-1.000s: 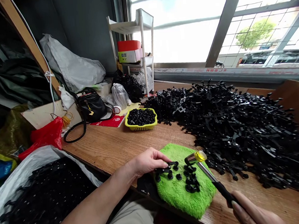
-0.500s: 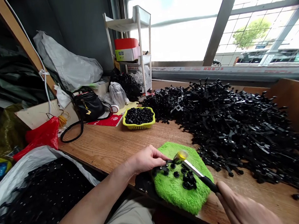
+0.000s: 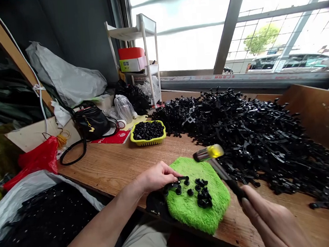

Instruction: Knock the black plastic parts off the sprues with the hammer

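Left hand (image 3: 154, 177) fingers pinching black part (image 3: 174, 185) on green cloth (image 3: 199, 209), right hand (image 3: 272, 221) gripping mallet (image 3: 213, 159), black pile (image 3: 258, 138) beside

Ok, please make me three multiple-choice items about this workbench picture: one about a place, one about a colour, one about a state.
1. Where does the yellow basket of small black parts stand?
A. on the green cloth
B. on the wooden table, left of the big black pile
C. on the white shelf

2. What colour is the tip of the hammer head?
A. red
B. white
C. yellow

3. How is the hammer at this moment?
A. raised above the cloth, held by the right hand
B. lying flat on the table
C. hanging from the shelf

Answers:
1 B: the basket sits on the table beside the black pile.
2 C: the head ends in a clear yellow tip.
3 A: the right hand grips the handle and the head is above the green cloth, while the left hand pins a black part there.
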The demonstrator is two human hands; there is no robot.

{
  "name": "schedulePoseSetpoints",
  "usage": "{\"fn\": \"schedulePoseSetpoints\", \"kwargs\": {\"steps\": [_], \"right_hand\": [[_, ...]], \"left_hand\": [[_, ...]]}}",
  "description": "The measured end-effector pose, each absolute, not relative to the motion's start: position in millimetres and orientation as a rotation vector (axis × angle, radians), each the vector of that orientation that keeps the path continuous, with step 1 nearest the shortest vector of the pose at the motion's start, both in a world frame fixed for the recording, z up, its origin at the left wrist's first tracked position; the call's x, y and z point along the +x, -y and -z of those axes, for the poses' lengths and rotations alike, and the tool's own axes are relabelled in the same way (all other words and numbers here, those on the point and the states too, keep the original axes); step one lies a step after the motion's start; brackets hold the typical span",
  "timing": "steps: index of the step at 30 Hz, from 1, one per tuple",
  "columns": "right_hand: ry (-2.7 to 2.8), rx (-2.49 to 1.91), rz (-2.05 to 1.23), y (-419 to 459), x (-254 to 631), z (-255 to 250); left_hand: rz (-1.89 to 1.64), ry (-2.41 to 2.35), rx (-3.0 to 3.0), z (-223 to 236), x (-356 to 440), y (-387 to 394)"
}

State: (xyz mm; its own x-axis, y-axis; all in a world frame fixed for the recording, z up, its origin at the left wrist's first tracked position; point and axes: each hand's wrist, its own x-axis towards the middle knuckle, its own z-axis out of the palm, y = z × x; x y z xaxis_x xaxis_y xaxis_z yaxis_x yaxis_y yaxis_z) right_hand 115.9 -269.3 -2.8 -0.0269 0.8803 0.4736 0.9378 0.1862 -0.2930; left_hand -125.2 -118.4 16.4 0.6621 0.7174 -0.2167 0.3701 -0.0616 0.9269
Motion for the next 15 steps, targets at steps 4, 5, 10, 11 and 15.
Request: {"fn": "schedulePoseSetpoints", "kwargs": {"steps": [4, 5, 10, 11, 15], "right_hand": [[2.024, -1.653, 0.087, 268, 116, -2], [2.018, -1.640, 0.051, 268, 116, -3], [2.034, -1.757, -0.230, 267, 117, 4], [2.028, -1.771, -0.239, 268, 119, 7], [1.850, -1.754, -0.236, 274, 132, 20]], "left_hand": [[-0.339, -0.926, 1.661, -17, -124, 116], [-0.332, -0.927, 1.659, -17, -124, 116], [-0.365, -0.927, 1.698, -16, -123, 116], [-0.371, -0.928, 1.685, -16, -123, 117], [-0.458, -0.944, 1.366, -16, -125, 122]]}}
